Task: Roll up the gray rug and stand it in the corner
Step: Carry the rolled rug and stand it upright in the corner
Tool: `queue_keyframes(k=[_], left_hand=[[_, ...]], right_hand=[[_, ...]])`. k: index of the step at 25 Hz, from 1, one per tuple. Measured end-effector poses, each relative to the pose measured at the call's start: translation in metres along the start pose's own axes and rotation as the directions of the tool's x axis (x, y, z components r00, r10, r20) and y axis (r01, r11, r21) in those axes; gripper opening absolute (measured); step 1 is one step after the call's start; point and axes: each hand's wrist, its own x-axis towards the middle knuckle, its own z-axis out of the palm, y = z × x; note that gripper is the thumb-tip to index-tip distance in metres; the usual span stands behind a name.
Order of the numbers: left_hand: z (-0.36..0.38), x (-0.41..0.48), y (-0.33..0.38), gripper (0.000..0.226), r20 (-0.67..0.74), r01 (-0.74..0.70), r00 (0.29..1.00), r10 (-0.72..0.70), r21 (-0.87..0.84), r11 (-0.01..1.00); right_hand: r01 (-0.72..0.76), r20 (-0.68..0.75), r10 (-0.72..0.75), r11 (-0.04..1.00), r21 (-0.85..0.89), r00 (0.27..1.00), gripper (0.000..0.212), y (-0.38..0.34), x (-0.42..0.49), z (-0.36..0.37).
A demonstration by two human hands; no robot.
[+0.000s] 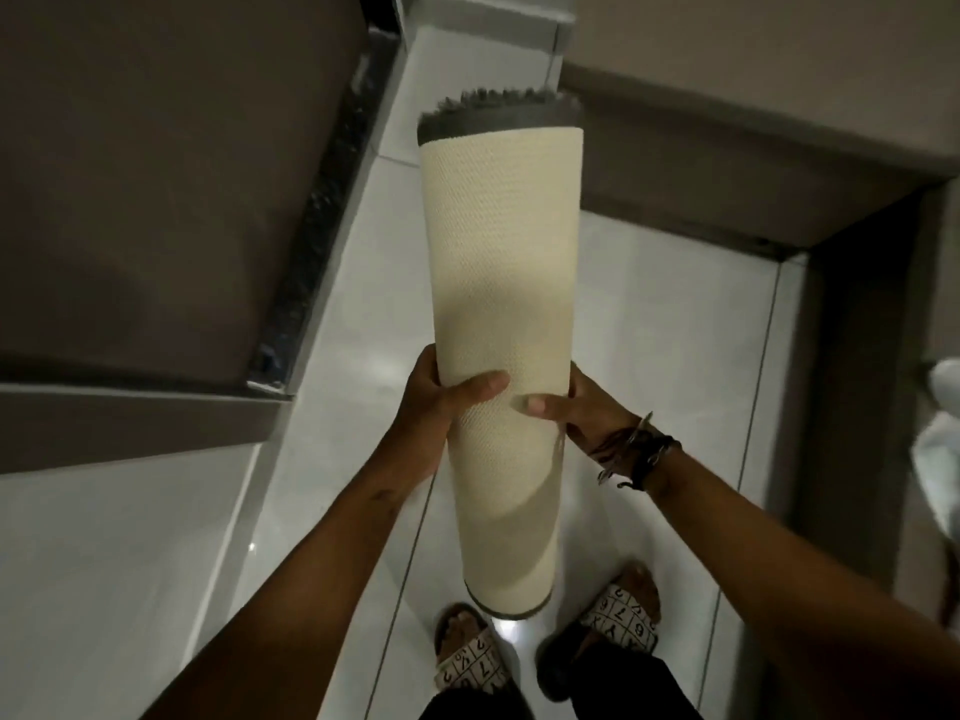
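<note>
The gray rug (501, 283) is rolled into a tight tube, its cream woven backing facing out and gray pile showing at the far end. It is held upright off the floor, its lower end hanging above my feet. My left hand (441, 402) grips the roll from the left, thumb across the front. My right hand (571, 407), with dark bracelets at the wrist, grips it from the right at the same height. The wall corner (795, 252) lies ahead to the right, where two dark baseboards meet.
Glossy white floor tiles (649, 314) run ahead. A brown wall with a dark speckled baseboard (332, 189) lines the left side. Brown walls close the right. A pale blurred object (943, 449) sits at the right edge. My sandalled feet (467, 652) stand below.
</note>
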Motion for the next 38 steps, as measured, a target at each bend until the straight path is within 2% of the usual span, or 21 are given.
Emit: queue_keyframes(k=[3, 6, 9, 11, 15, 16, 18, 19, 25, 28, 29, 33, 38], left_hand=[[-0.018, -0.027, 0.108, 0.100, 0.101, -0.083, 0.992, 0.073, 0.106, 0.991], [-0.024, -0.044, 0.206, 0.113, 0.195, -0.140, 0.975, 0.105, 0.174, 0.975], [-0.028, -0.034, 0.273, 0.129, 0.176, -0.165, 0.976, 0.125, 0.238, 0.957], [-0.030, -0.015, 0.303, 0.126, 0.157, -0.167, 0.979, 0.128, 0.267, 0.949], [-0.030, 0.056, 0.347, 0.109, 0.149, -0.169, 0.981, 0.125, 0.329, 0.929], [-0.030, 0.113, 0.376, 0.106, 0.173, -0.200, 0.973, 0.149, 0.330, 0.922], [-0.030, 0.143, 0.383, 0.105, 0.220, -0.199, 0.968, 0.122, 0.369, 0.908], [-0.028, 0.152, 0.384, 0.105, 0.228, -0.178, 0.969, 0.097, 0.366, 0.914], [-0.044, 0.283, 0.429, 0.095, 0.238, -0.176, 0.965, 0.115, 0.255, 0.951], [-0.053, 0.365, 0.458, 0.095, 0.228, -0.176, 0.966, 0.118, 0.253, 0.951], [-0.058, 0.393, 0.464, 0.094, 0.219, -0.182, 0.968, 0.123, 0.274, 0.944], [-0.066, 0.486, 0.485, 0.096, 0.171, -0.158, 0.980, 0.105, 0.339, 0.927], [-0.078, 0.568, 0.486, 0.099, 0.216, -0.231, 0.964, 0.155, 0.390, 0.891]], right_hand=[[0.098, -0.063, -0.105, 0.990, -0.106, 0.993, 0.066, -0.088, -0.006, 0.038], [0.145, -0.051, -0.155, 0.978, -0.152, 0.987, 0.067, -0.177, -0.002, 0.061], [0.190, -0.063, -0.203, 0.966, -0.173, 0.977, 0.071, -0.234, 0.017, 0.064], [0.221, -0.032, -0.230, 0.958, -0.181, 0.973, 0.070, -0.261, 0.037, 0.057], [0.211, -0.025, -0.221, 0.954, -0.213, 0.975, 0.089, -0.314, 0.102, 0.020], [0.238, -0.050, -0.256, 0.942, -0.238, 0.965, 0.087, -0.344, 0.147, -0.011], [0.271, -0.017, -0.292, 0.907, -0.322, 0.956, 0.082, -0.365, 0.173, -0.026], [0.231, 0.018, -0.240, 0.908, -0.349, 0.971, 0.083, -0.373, 0.182, -0.030], [0.169, 0.078, -0.151, 0.920, -0.354, 0.985, 0.078, -0.426, 0.302, -0.076], [0.115, 0.006, -0.120, 0.935, -0.336, 0.993, 0.080, -0.450, 0.373, -0.107], [0.108, -0.010, -0.117, 0.940, -0.322, 0.993, 0.084, -0.454, 0.398, -0.118], [0.043, -0.033, -0.061, 0.923, -0.381, 0.998, 0.122, -0.471, 0.487, -0.156], [0.005, 0.002, -0.004, 0.871, -0.491, 1.000, 0.096, -0.468, 0.575, -0.199]])
